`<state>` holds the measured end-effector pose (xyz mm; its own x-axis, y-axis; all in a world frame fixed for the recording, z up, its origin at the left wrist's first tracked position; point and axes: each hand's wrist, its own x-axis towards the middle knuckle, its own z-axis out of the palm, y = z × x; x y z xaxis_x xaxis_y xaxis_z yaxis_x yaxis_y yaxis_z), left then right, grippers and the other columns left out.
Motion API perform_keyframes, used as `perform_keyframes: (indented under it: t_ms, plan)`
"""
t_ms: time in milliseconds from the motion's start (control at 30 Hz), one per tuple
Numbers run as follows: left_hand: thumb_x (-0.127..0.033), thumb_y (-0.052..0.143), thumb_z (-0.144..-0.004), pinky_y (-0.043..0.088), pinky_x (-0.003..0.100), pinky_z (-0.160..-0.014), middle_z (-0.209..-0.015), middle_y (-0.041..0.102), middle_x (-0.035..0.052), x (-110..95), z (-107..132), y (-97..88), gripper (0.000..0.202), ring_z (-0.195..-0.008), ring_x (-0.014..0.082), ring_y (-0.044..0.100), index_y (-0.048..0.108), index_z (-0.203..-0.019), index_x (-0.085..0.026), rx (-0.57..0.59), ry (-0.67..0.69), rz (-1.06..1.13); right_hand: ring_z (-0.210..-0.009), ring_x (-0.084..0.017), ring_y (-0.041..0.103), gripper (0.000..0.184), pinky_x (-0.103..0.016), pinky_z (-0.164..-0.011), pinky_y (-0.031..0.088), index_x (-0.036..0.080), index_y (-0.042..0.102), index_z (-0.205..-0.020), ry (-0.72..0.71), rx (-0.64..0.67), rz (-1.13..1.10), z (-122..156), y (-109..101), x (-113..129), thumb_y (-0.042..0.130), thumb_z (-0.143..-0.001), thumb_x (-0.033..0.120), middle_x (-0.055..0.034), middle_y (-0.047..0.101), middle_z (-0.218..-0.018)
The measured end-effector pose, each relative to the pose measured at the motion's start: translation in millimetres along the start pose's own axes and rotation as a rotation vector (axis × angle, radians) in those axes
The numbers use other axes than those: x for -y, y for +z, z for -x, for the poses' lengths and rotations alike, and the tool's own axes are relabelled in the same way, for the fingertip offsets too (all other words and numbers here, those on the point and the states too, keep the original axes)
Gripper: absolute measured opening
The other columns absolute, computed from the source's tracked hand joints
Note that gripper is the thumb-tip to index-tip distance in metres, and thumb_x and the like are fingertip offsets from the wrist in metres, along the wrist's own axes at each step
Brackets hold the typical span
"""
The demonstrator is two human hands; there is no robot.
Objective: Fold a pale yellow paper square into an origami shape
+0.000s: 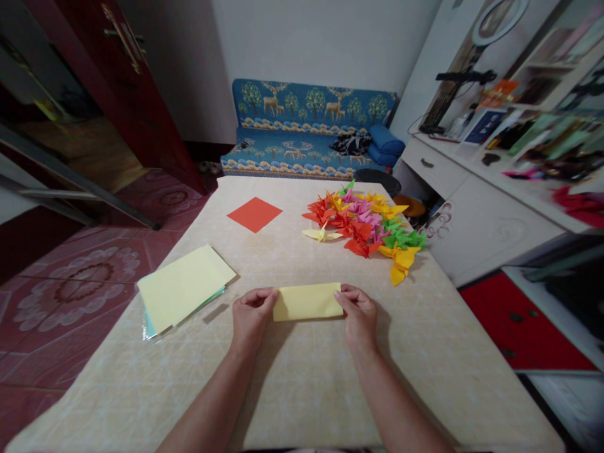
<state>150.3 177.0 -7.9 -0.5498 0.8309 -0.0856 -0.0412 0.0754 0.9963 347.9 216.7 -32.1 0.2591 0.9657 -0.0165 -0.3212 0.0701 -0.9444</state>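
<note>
A pale yellow sheet of paper (pixel 309 302), folded into a long rectangle, is held up level over the table between my two hands. My left hand (pixel 252 314) pinches its left end between thumb and fingers. At the opposite end, my right hand (pixel 361 314) grips near the upper right corner, thumb in front. To the left lies a stack of paper (pixel 186 288), pale yellow on top with green and blue edges showing beneath. Beyond my hands, a yellow paper crane (pixel 321 234) sits in front of a pile of red, pink, orange and green paper cranes (pixel 361 220).
A red square of paper (pixel 255 214) lies flat toward the back left of the cloth-covered table (pixel 302 390). Behind the table stands a blue patterned sofa (pixel 302 135). A white cabinet (pixel 491 214) with clutter on top is at the right, and a red door (pixel 141 94) at the left.
</note>
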Motion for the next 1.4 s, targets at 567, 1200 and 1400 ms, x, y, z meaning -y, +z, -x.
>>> perform_keyframes:
  t_ms: [567,1200,1400]
  plan:
    - [-0.027,0.067,-0.064,0.046,0.02,-0.054,-0.066,0.066,-0.0013,9.8,-6.7,2.7,0.026,-0.057,0.0118,0.061,0.054,-0.085,-0.018,0.043,0.103,-0.113,-0.059,-0.013,0.054,0.01,-0.022,-0.055,0.043,0.017,0.056,-0.065,-0.161,-0.01,0.46,-0.4,0.8,1.5,0.064,-0.063,0.02,0.0002,0.059,-0.065]
    - [-0.01,0.051,-0.074,0.039,0.033,-0.076,-0.091,0.057,0.0053,-3.2,-7.8,6.2,0.021,-0.087,0.0215,0.049,0.068,-0.078,-0.023,0.283,0.72,-1.044,-0.058,-0.015,0.061,0.024,-0.023,-0.055,0.046,0.022,0.052,-0.081,-0.15,0.124,0.937,-20.9,-4.0,4.7,0.056,-0.058,0.016,0.0029,0.062,-0.065]
    - [-0.006,0.046,-0.075,0.041,0.031,-0.074,-0.082,0.056,0.0076,-5.6,-5.6,22.9,0.018,-0.082,0.0202,0.05,0.062,-0.073,-0.015,0.517,0.723,-1.156,-0.056,-0.015,0.06,0.022,-0.022,-0.052,0.044,0.023,0.053,-0.077,-0.13,0.131,0.948,-25.1,-4.6,3.7,0.056,-0.057,0.014,0.0023,0.063,-0.062]
